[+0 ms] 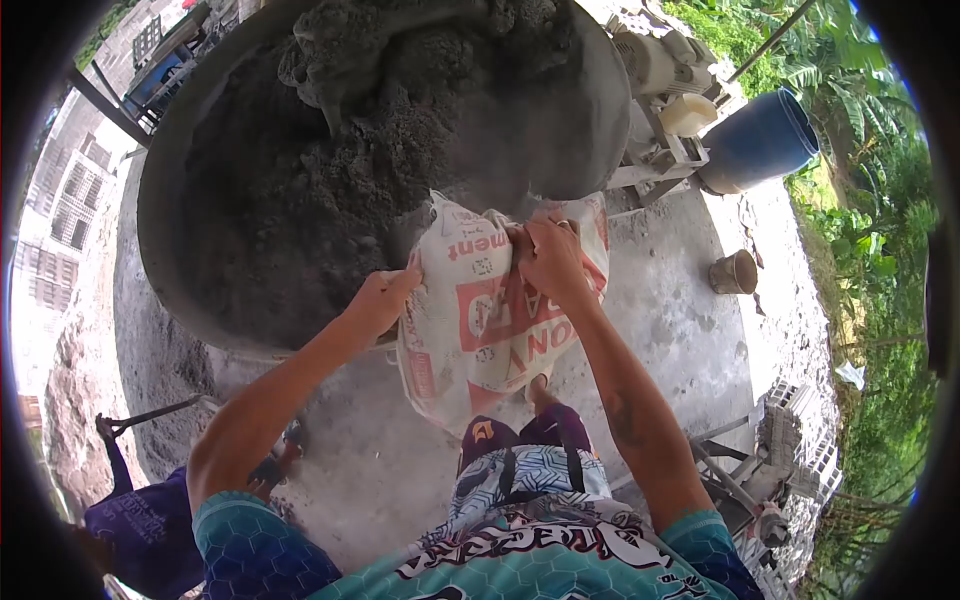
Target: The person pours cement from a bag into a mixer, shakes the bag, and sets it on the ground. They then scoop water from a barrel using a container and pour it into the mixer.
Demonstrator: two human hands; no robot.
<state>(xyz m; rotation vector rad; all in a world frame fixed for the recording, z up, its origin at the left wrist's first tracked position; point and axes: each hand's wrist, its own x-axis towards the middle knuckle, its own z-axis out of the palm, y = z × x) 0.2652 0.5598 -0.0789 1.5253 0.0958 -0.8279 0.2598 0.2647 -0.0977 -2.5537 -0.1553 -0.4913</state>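
Observation:
A white cement bag [500, 320] with red print hangs at the rim of a large round mixing drum [165, 270], its upper end over the rim. My left hand [392, 298] is closed on the bag's left edge. The bag's upper right part is gripped by my right hand [552, 256], which wears a ring. Grey powder and lumpy mix [350, 170] lie inside the drum, with dust hanging above them. The drum wall hides part of the bag's opening.
Beside the drum at the right are a blue barrel [760, 142], a pale jug [688, 115] and a small bucket [733, 272]. A co-worker in purple [150, 530] is at the lower left, near a long-handled tool [160, 411]. Blocks [800, 440] lie lower right.

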